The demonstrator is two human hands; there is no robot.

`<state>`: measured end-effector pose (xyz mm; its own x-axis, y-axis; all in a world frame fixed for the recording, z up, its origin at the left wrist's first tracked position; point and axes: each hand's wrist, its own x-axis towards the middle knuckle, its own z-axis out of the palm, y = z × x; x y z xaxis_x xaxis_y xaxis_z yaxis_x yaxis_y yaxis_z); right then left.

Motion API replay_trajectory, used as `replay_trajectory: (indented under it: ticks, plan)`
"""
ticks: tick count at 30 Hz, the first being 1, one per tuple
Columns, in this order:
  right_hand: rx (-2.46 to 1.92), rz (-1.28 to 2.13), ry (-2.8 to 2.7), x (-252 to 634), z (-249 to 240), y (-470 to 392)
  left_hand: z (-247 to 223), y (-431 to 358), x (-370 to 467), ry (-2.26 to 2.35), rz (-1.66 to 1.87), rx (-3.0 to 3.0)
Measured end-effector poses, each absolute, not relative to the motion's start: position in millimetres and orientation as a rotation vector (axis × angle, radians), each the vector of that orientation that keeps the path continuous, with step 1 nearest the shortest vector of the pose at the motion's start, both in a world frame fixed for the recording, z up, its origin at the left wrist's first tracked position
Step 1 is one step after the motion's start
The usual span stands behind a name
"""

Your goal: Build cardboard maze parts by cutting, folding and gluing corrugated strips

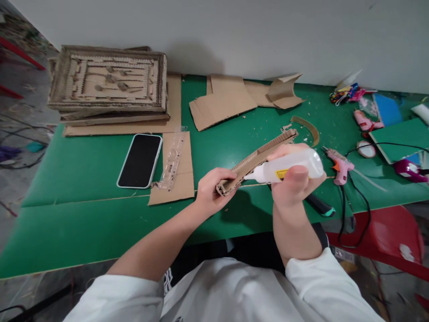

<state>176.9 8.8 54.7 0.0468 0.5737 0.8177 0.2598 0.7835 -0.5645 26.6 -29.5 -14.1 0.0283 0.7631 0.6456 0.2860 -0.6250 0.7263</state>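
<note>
My left hand [216, 190] is closed around the near end of a long, narrow cardboard piece [256, 158] with raised corrugated edges. The piece slants up to the right above the green table. In my right hand [293, 181] is a white squeeze glue bottle [306, 163] with a yellow label, lying nearly level. Its narrow nozzle points left and meets or nearly meets the near edge of the cardboard piece. Some right-hand fingers are hidden behind the bottle, close to the cardboard's far half.
Stacked cardboard frames [114, 85] stand at the back left. A phone [140, 161] and a clear ruler [172, 161] lie left of my hands. Loose cardboard [224, 105] is behind. To the right are a pink glue gun [342, 166], a tape strip [310, 127] and a dark-handled cutter [320, 205].
</note>
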Motion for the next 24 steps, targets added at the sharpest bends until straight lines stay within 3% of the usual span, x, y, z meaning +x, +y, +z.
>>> replay_trajectory:
  ticks: [24]
  plan:
    - [-0.827, 0.098, -1.518, 188.2, 65.7, 20.7, -15.9, -30.3, 26.5, 1.092, 1.611, 1.922]
